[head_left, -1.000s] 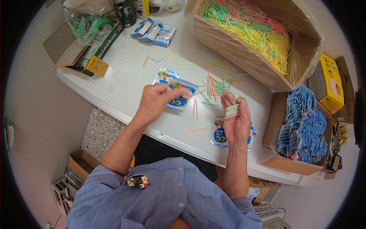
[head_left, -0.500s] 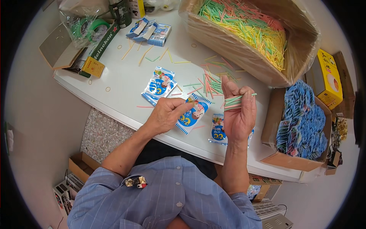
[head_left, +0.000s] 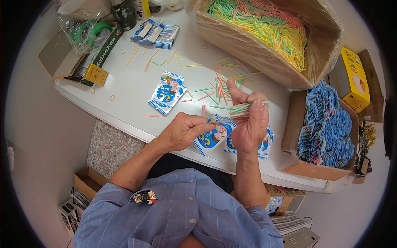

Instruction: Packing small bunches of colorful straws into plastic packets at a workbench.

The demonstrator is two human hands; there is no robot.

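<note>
My left hand [head_left: 181, 131] pinches the top of a blue-and-white printed packet [head_left: 211, 139] between thumb and fingers, above the table's front edge. Close by on the right, my right hand [head_left: 250, 131] is raised with its palm toward me. Its fingers hold a small bundle of thin pink, green and white straw-like sticks [head_left: 240, 109], whose ends point at the packet's top edge. More of the same packets [head_left: 264, 145] lie partly hidden behind my right hand. Further left, overlapping packets [head_left: 167, 91] lie flat. Loose sticks [head_left: 222, 91] are scattered beyond my hands.
A big plastic-lined carton [head_left: 248, 45] of coloured sticks stands at the far right. Near it, a carton [head_left: 308, 165] holds many blue packets, beside a yellow box [head_left: 353, 80]. Small blue boxes [head_left: 165, 37] lie at the back; an open carton with green tape [head_left: 99, 33] stands far left.
My left hand has moved the packet slightly right and down, up against my right hand. My right hand, with the stick bundle, has shifted left, uncovering more of the packet behind it.
</note>
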